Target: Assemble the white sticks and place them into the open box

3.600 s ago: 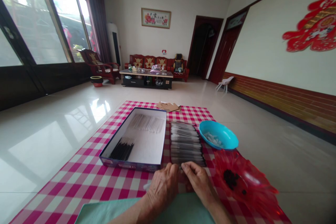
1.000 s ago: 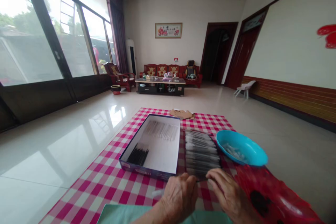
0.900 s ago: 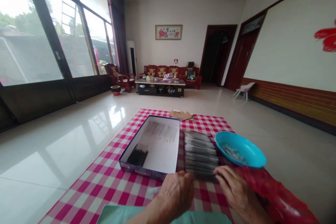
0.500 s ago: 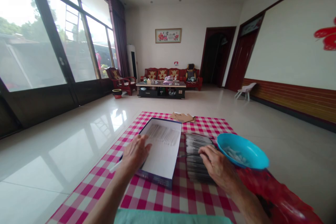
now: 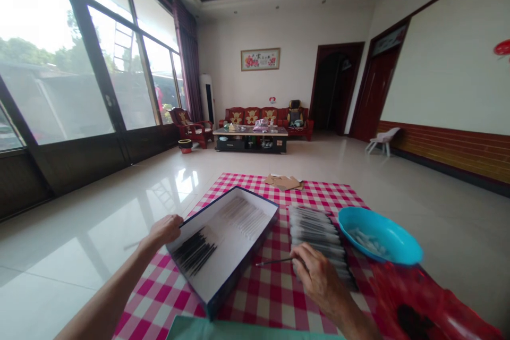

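Note:
My left hand (image 5: 165, 229) grips the left rim of a shallow blue-edged cardboard box (image 5: 255, 231), which sits turned at an angle on the red-checked cloth (image 5: 263, 297). Inside the box lie a bunch of thin black sticks (image 5: 195, 249) and a row of clear ones (image 5: 243, 216). My right hand (image 5: 316, 276) pinches one thin dark stick (image 5: 274, 262) just above the near end of a stack of packed sticks (image 5: 316, 234) to the right of the box.
A blue bowl (image 5: 380, 236) with pale small pieces stands right of the stack. A red flower-shaped dish (image 5: 422, 308) holding dark bits is at the near right. Cardboard scraps (image 5: 285, 181) lie at the cloth's far edge. Shiny tile floor surrounds the cloth.
My left hand left the stack, reached to the box's left side and turned the box askew. My right hand drew a single stick off the stack.

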`<state>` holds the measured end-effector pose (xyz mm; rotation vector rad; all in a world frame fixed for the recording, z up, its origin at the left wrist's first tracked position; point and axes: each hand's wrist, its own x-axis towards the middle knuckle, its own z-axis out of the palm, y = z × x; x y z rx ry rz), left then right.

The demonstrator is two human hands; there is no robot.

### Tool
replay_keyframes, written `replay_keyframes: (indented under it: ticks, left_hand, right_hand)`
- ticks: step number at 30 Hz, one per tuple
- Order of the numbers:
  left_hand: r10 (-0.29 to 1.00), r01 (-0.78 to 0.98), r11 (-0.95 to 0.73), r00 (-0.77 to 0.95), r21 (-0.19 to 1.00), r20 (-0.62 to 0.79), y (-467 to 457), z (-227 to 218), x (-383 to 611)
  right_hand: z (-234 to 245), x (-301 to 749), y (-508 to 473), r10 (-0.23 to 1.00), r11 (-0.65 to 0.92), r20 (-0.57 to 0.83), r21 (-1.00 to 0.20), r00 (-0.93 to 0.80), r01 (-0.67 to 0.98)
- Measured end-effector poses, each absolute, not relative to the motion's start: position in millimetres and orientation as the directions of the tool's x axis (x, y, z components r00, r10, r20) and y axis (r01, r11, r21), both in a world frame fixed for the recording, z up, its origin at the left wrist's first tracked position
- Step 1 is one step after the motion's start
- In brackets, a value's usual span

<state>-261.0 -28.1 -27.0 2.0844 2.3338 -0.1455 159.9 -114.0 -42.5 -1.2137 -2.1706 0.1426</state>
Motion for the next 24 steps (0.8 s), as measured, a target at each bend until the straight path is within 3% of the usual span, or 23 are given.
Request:
replay_keyframes:
  ticks: [9,15,24]
  left_hand:
    - [0.999,0.992,-0.011,0.005,-0.122,-0.051,-11.5,-22.8,-281.8]
    - [0.997,0.990,-0.071,0.068,-0.123,-0.030,2.5,-20.8,-262.1]
    - [0.997,0.996,-0.068,0.070,-0.061,0.035,12.5,-21.1,-228.0]
  right_hand:
    - [-51.6,139.0,-120.0,0.740,0.639,0.556,-0.404,-0.378,0.655]
    - [-62.7,130.1,-124.9,0.648,0.712,0.655,-0.342,-0.388,0.613]
    - [-66.8,131.5,-132.0,0.715,0.668,0.552,-0.356,-0.430,0.653]
